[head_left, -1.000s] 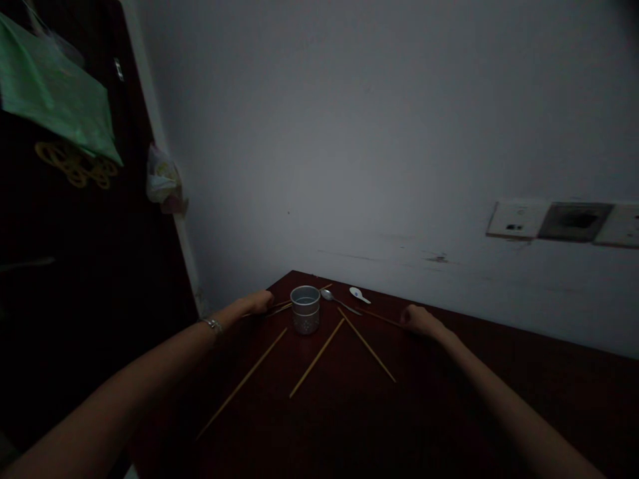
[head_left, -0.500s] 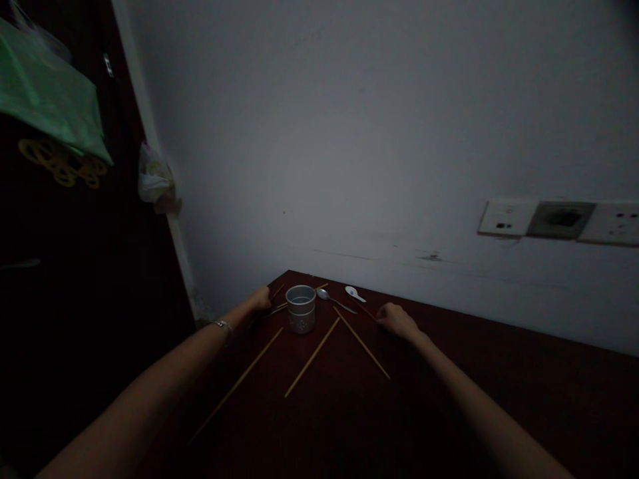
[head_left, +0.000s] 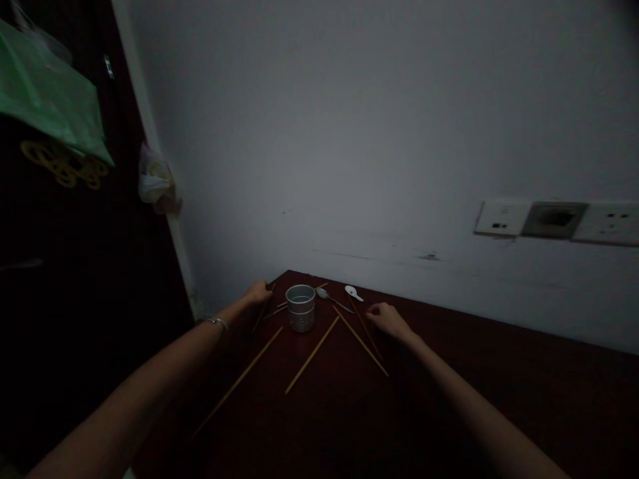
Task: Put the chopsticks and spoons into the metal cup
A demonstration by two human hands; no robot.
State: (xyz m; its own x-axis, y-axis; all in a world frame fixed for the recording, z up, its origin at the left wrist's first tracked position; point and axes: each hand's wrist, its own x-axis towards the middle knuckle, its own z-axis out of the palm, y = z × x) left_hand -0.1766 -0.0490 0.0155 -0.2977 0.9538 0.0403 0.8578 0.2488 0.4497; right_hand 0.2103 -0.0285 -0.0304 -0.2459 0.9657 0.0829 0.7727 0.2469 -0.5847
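Right hand point(head_left: 389, 320), empty, just beside a thin dark-brown wooden stick point(head_left: 365, 326); left hand point(head_left: 258, 291) at a matching dark stick point(head_left: 261, 315), grip indeterminable. A rightward left-hand sweep could tip the cylindrical silver metal cup point(head_left: 301, 311).

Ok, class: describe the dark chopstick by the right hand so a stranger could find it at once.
On the dark red table, look right of the silvery cup to the right hand. The dark chopstick lies just to that hand's left; unlike the yellowish chopstick alongside, it is reddish brown.
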